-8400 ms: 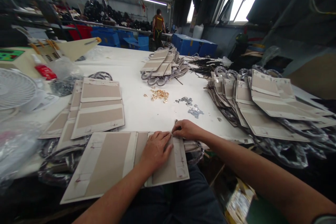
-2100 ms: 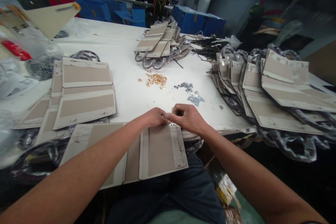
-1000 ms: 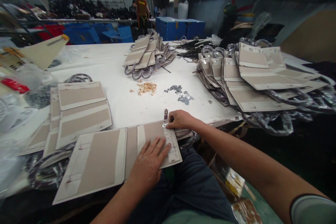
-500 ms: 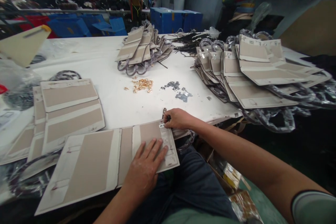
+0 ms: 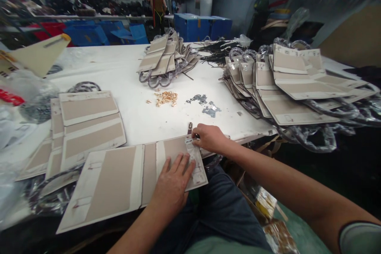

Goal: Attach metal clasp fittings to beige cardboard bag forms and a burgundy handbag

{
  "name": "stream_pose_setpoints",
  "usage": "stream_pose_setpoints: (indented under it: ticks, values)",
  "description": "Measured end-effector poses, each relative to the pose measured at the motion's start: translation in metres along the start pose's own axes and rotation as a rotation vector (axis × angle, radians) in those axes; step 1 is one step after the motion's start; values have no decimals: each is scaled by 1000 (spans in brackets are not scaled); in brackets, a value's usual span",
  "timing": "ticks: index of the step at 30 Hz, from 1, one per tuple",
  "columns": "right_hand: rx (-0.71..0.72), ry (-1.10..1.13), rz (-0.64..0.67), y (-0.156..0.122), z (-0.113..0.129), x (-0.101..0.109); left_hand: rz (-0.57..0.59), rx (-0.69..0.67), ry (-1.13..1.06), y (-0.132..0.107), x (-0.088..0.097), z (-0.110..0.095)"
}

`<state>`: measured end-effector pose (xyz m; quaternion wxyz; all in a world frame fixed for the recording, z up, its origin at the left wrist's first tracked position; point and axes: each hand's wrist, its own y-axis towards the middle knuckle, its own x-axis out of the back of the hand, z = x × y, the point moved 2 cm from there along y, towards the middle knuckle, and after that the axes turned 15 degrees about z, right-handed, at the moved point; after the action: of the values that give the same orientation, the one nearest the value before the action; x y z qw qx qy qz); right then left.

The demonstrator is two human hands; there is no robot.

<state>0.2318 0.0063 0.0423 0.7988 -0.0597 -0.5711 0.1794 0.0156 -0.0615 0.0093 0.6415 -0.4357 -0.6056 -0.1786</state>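
An unfolded beige bag panel (image 5: 119,182) with pale glued strips lies at the table's near edge, partly over my lap. My left hand (image 5: 172,180) rests flat on its right section, fingers spread. At the panel's upper right corner my right hand (image 5: 208,138) is closed in a pinch beside a small metal plate (image 5: 188,140). Something dark shows at the fingertips, too small to name. Just beyond the panel's edge a short dark tab with a metal fitting (image 5: 190,127) sticks up. Farther off lie a heap of gold-coloured metal fittings (image 5: 167,98) and small grey metal plates (image 5: 210,109).
Stacked bag panels with plastic-wrapped handles lie at left (image 5: 92,127), at the back (image 5: 162,57) and at right (image 5: 297,87). Black straps (image 5: 217,51) lie at the back of the white table (image 5: 119,67). A person (image 5: 157,4) stands beyond, near blue boxes (image 5: 193,25).
The whole view has shifted slightly, so things appear farther right. My right hand's fingers have moved a little off the metal plate, and the dark tab shows more. My left hand stays on the panel.
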Motion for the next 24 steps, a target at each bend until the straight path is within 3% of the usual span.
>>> stream_pose_setpoints:
  ticks: [7,12,16,21,24]
  values:
    - [23,111,111,-23,6,-25,-56,-30,-30,0,-7,3]
    - [121,213,169,-22,3,-26,-115,-57,-25,1,-17,11]
    - [131,166,163,-19,6,-27,-180,-73,45,3,-24,17]
    - [174,222,253,-11,4,-10,-293,-130,125,8,-39,27]
    - [83,247,149,17,-12,19,-383,-125,137,11,-45,33]
